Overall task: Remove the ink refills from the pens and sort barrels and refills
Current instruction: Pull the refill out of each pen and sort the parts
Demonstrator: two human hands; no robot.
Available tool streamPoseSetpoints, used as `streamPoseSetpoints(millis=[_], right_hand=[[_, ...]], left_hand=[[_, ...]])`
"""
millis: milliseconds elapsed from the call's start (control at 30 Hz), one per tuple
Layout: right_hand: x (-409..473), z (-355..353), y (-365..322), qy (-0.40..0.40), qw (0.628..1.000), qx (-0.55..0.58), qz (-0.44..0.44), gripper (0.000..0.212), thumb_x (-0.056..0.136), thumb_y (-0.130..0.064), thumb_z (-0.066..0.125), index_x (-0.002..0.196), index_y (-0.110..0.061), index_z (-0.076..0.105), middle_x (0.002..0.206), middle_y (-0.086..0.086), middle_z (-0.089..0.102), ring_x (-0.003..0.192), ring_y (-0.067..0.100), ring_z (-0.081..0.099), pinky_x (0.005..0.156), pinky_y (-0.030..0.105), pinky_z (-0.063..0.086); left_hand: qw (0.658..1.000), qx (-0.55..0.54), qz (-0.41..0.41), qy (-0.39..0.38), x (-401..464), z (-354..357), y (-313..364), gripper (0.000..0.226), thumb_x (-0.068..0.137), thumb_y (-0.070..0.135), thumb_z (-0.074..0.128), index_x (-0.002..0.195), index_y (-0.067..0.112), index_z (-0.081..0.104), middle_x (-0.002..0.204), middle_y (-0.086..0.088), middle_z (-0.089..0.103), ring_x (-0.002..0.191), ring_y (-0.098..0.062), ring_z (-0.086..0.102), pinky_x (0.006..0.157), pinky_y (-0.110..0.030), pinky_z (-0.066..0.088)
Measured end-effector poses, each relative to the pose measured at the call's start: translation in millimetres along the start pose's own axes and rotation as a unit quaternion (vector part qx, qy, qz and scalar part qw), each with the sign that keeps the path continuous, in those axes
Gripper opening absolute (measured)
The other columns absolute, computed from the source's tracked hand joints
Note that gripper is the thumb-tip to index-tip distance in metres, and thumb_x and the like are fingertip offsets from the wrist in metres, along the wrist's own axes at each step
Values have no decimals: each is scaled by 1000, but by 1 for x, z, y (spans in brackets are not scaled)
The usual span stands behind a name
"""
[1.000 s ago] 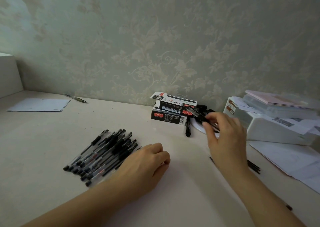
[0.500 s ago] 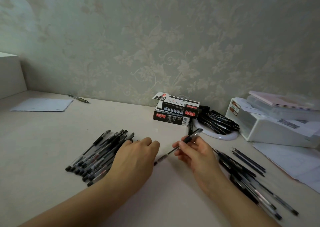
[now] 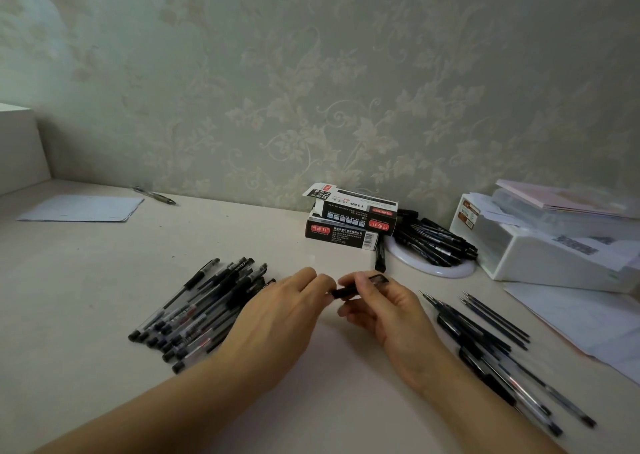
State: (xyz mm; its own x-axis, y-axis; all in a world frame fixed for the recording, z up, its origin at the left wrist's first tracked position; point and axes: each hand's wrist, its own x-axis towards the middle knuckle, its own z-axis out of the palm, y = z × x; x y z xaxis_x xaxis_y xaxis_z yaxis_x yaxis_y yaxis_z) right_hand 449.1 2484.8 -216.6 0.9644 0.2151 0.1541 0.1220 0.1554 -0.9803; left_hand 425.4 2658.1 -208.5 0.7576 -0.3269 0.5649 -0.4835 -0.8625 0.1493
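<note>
At table centre, I hold one pen (image 3: 358,286) between both hands, long axis left-right, tilted slightly up to the right. My left hand (image 3: 277,318) pinches its dark near-left end; my right hand (image 3: 388,309) closes fingers around the clear barrel end. Both are equally near, so I judge the next move is a twist-and-pull apart along that axis. Slim smooth plastic. Whole pens (image 3: 197,309) lie left; thin refills (image 3: 485,318) lie right.
</note>
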Motion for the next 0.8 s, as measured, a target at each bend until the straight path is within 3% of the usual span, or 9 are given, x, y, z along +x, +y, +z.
streamPoseSetpoints(millis=[67,133,267,400,600,667,733,800], right_hand=[[1,-1,1,40,999,-26,-14,32,80,-44,64,87,-14,71,77,4,66,64,15,59,61,22,48],[1,-2,2,56,998,-31,-21,24,82,-40,66,84,-16,68,71,4,61,59,14,52,57,25,43],[1,-3,1,25,1000,-10,1,5,95,-15,59,92,-13,62,76,14,67,61,18,55,56,24,46],[-1,-4,-1,-8,1000,-9,3,17,96,-4,51,88,-13,64,80,17,71,66,19,63,60,23,50],[-2,0,1,-12,996,-84,-27,8,93,-16,64,89,-11,70,73,7,71,63,11,60,60,16,48],[-3,1,0,-15,996,-89,-26,8,92,-16,65,88,-12,70,71,7,69,60,10,57,57,15,46],[-4,2,0,-25,995,-98,-29,8,91,-16,66,86,-12,70,69,7,68,59,9,55,56,14,44],[-4,4,0,-28,993,-107,-35,8,91,-16,66,85,-12,69,68,6,68,58,9,56,56,15,44]], left_hand=[[1000,3,-14,22,0,-4,2,14,98,28,49,104,21,59,86,5,51,58,-14,38,47,-28,26],[999,10,-28,13,0,-3,2,13,99,27,45,106,22,55,91,6,47,60,-13,31,47,-28,26],[999,-46,-19,-4,-3,0,-2,17,100,29,37,110,25,51,94,10,47,64,-10,38,55,-26,31],[997,-73,-3,-23,-3,1,-4,19,98,42,39,108,30,52,93,13,54,69,-7,44,59,-25,40],[996,-78,-5,-30,-4,3,-7,20,98,44,36,105,34,52,93,12,55,76,-11,55,62,-34,47],[999,-37,0,-27,-5,3,-8,31,95,52,25,103,34,50,92,11,54,75,-11,56,59,-32,47],[1000,15,5,-22,-5,3,-9,45,91,59,12,97,32,47,86,10,56,69,-12,56,52,-30,43],[999,48,12,-11,-4,2,-9,43,91,60,14,85,29,43,70,8,58,55,-13,52,42,-28,31]])
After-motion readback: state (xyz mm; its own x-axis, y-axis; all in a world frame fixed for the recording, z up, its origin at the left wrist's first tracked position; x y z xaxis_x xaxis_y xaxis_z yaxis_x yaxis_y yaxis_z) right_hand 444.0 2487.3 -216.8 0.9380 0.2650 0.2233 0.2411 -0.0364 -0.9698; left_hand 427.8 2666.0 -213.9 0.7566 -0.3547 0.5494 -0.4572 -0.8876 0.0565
